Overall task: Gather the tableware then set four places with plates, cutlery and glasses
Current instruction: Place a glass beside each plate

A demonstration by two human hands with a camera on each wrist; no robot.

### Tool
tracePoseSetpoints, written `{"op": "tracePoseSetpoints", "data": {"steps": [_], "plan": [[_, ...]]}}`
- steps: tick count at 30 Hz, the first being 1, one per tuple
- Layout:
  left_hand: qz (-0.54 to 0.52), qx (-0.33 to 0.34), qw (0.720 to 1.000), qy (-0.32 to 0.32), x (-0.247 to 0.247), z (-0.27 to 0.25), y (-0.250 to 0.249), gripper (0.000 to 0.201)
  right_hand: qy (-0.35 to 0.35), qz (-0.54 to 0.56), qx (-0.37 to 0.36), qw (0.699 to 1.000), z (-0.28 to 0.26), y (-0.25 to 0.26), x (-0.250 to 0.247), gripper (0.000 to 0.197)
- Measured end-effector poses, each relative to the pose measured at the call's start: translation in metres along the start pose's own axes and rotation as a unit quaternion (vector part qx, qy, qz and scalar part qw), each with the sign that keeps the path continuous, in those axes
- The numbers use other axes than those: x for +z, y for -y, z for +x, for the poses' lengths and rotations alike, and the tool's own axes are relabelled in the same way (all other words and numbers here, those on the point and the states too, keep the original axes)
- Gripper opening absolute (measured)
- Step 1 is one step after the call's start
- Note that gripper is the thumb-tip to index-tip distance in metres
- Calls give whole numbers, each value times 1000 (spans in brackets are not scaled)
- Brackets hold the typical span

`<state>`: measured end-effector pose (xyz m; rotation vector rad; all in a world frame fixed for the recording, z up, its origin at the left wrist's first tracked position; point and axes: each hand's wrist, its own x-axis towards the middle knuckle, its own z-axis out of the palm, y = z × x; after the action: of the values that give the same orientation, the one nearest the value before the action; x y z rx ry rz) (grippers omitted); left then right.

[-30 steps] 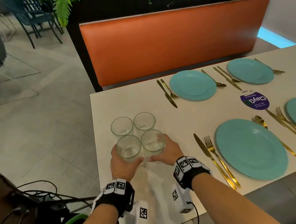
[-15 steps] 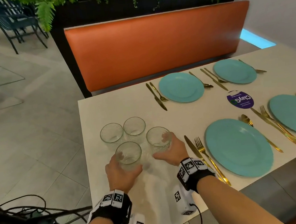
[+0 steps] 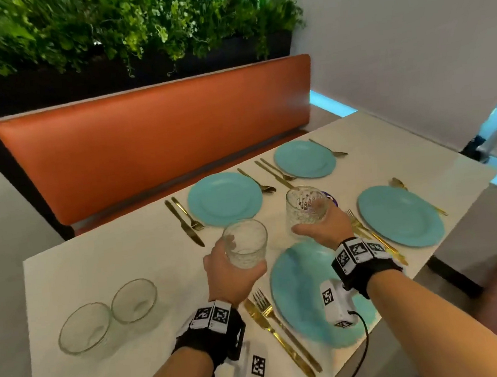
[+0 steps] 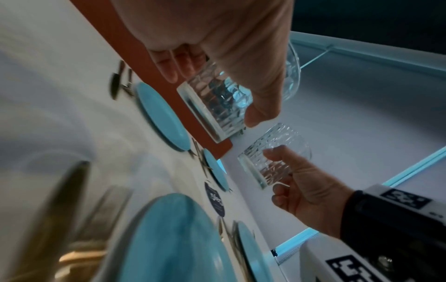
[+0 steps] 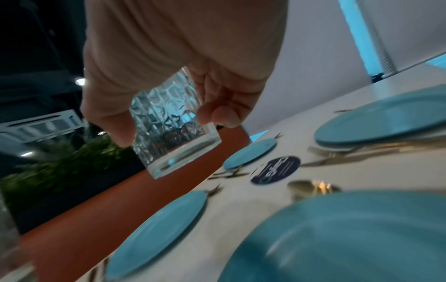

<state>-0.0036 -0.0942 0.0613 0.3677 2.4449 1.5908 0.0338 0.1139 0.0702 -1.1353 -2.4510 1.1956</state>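
Observation:
My left hand grips a clear textured glass lifted above the white table, beside the near blue plate. Further right, my right hand holds a second textured glass in the air over the table's middle. In the left wrist view the left hand's glass fills the top and the right hand's glass shows beyond it. The right wrist view has its glass pinched between thumb and fingers. Two more glasses stand at the table's near left.
Several blue plates with gold cutlery are laid: far left plate, far right plate, right plate. A gold knife and fork lie left of the near plate. An orange bench backs the table. A round purple sticker lies mid-table.
Both hands have lifted a glass each off the table and carried them right and forward, away from the two glasses left standing. The head view has swung right.

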Motion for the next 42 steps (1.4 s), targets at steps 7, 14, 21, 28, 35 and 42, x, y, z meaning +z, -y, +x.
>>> {"op": "tracePoseSetpoints", "data": {"steps": [7, 14, 21, 28, 35, 42], "plan": [[29, 9, 999, 40, 77, 83, -47, 106, -48, 0, 64, 997, 101, -36, -58, 72], [28, 12, 998, 57, 140, 159, -68, 81, -57, -20, 146, 987, 211, -78, -90, 78], [51, -1, 996, 75, 189, 216, -64, 66, -71, -35, 221, 972, 288, -119, -112, 89], [59, -1, 995, 84, 220, 242, -60, 71, -67, -58, 253, 963, 319, -140, -113, 91], [60, -6, 993, 101, 233, 253, -57, 76, -70, -32, 268, 960, 335, -145, -111, 83], [61, -8, 992, 113, 237, 261, -57, 72, -82, -15, 268, 960, 346, -146, -105, 80]]}}
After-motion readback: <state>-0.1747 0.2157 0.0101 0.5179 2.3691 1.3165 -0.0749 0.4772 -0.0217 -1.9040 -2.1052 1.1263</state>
